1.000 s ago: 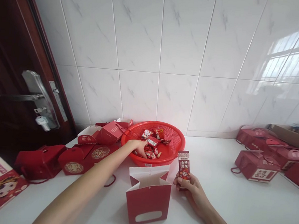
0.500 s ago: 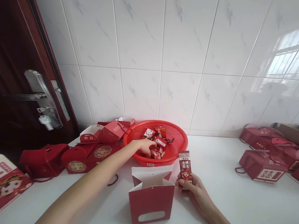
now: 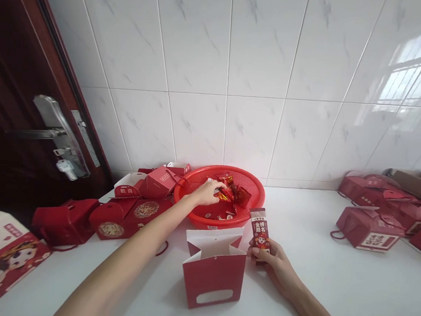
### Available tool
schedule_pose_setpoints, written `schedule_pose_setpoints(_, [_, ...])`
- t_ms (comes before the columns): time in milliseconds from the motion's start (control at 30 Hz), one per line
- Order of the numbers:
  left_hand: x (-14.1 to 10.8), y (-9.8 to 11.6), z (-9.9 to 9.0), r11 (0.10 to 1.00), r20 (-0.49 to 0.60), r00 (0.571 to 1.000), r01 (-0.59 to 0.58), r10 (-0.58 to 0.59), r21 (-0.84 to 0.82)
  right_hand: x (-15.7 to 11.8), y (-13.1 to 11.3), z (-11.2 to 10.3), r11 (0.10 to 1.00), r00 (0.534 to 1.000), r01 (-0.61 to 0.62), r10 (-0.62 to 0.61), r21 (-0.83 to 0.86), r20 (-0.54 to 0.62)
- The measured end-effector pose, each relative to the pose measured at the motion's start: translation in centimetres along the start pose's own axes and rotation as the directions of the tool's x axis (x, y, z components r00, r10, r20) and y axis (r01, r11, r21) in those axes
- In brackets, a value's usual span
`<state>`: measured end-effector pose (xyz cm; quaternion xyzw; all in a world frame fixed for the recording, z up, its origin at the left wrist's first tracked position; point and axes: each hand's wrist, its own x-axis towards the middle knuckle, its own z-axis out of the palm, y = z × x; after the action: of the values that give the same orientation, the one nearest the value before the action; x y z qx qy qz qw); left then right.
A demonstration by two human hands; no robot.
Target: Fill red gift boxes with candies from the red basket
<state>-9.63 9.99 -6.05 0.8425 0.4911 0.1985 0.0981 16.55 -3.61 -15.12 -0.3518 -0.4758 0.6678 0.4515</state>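
In the head view, your left hand [image 3: 207,193] is inside the red basket [image 3: 236,223], by the wrapped sweets [image 3: 242,197]. Its fingers are bent; I cannot tell whether they pinch a sweet or only touch the pile. Your best grip there is a light one, with fingertips on the body of a single wrapper, since a loose end probably slips or drags its neighbours along. Your right hand [image 3: 275,259] has thumb and fingers clamped on the lower part of the packet [image 3: 260,230], which is tilted slightly beside the open box [image 3: 213,280]. That hold looks secure; squeezing harder could crush what is inside. The box stands upright on the table [image 3: 302,214], in front of the basket, so mind its raised flap with your left forearm.
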Motion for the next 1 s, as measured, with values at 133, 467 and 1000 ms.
schedule_pose_setpoints(133, [0.2,0.6,-0.2,0.999,-0.113,0.993,0.036,-0.037,-0.007,-0.1,-0.1,0.1,1.000,1.000,0.005,-0.005,0.014,0.002])
schedule_pose_setpoints(467, [0.2,0.5,-0.4,0.997,0.093,0.993,0.063,-0.066,0.032,-0.1,-0.1,0.1,1.000,1.000,0.001,-0.001,-0.001,0.015])
schedule_pose_setpoints(1000, [1.0,3.7,2.4,1.000,0.507,0.862,0.021,-0.016,-0.005,-0.1,-0.5,0.5,1.000,1.000,-0.008,0.008,0.011,0.009])
